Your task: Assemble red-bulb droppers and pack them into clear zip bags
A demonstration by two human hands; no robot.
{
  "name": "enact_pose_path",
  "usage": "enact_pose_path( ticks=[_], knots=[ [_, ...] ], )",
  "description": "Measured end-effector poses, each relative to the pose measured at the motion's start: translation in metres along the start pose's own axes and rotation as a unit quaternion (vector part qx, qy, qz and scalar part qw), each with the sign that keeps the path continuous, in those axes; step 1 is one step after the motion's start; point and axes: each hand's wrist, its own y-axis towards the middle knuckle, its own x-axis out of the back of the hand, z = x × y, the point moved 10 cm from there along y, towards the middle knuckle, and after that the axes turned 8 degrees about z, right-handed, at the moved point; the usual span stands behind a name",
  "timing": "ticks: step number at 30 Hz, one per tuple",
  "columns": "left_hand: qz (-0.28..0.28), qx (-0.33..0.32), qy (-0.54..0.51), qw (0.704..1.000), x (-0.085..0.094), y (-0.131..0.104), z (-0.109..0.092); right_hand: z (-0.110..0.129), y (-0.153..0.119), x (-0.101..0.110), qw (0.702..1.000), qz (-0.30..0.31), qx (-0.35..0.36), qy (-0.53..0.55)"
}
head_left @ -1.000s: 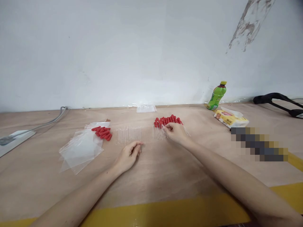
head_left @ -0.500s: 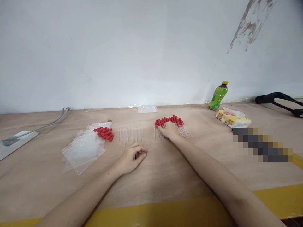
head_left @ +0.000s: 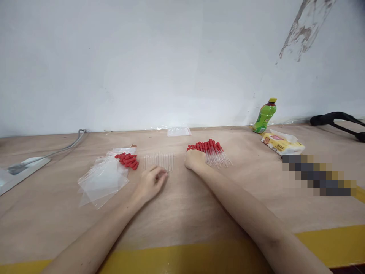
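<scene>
My left hand (head_left: 151,183) is low over the table, fingers curled and thumb and fingertips brought together at the lower ends of a row of clear thin tubes (head_left: 158,160). Whether a tube is pinched there is too small to tell. My right hand (head_left: 195,159) is closed at the left end of a row of droppers with red bulbs (head_left: 210,146) and clear stems. It covers some of their stems, and its fingertips are hidden from me. Loose red rubber bulbs (head_left: 128,160) lie in a small heap on the left, on clear plastic bags (head_left: 104,182).
A green bottle with a yellow cap (head_left: 264,116) stands at the back right, near a yellow tissue pack (head_left: 282,144). A black curved object (head_left: 339,118) is farther right. At the left, a grey cable (head_left: 59,147) runs to a white power strip (head_left: 28,173). A wall closes off the back.
My left hand has moved left and slightly away from me, to the tubes' lower ends. My right hand has shifted left along the droppers, uncovering stems in the middle of the row.
</scene>
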Motion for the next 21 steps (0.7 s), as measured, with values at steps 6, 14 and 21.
enact_pose_path(
  ticks=[6,14,21],
  knots=[
    [-0.142,0.114,0.221,0.958,0.069,-0.006,0.065,0.003,-0.013,0.003,1.000,-0.006,0.028,-0.009],
    [-0.108,0.206,0.201,0.952,0.078,-0.008,0.118,-0.018,-0.072,0.019,0.980,-0.064,0.190,-0.018],
    [-0.120,0.215,0.166,0.955,0.084,-0.009,0.115,-0.035,-0.101,0.019,0.931,-0.170,0.319,0.038]
  ],
)
